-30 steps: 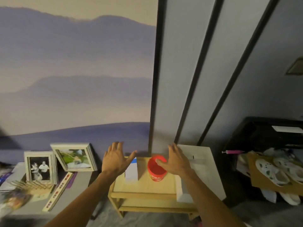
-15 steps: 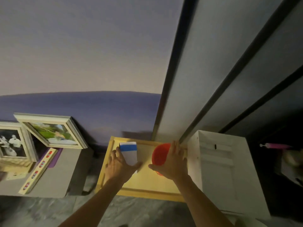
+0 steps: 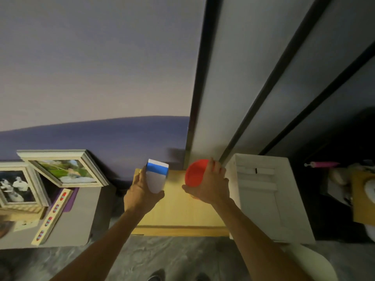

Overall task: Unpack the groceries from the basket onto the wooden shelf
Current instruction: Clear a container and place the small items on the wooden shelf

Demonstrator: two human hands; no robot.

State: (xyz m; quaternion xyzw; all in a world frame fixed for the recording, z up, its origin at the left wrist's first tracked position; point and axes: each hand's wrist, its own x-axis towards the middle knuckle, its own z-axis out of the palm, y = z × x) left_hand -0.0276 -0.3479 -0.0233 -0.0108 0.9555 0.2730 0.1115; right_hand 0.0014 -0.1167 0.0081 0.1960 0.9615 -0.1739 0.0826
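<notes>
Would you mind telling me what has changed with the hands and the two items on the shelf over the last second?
Both hands, open above the shelf a second ago, have closed: the left hand on the blue-topped white carton, the right hand on the red cup. The wooden shelf, picture frames and white cabinet stayed put.

Pale smooth wooden shelf [image 3: 180,211], matt paper carton [image 3: 156,179], glossy red plastic cup [image 3: 194,173].
</notes>
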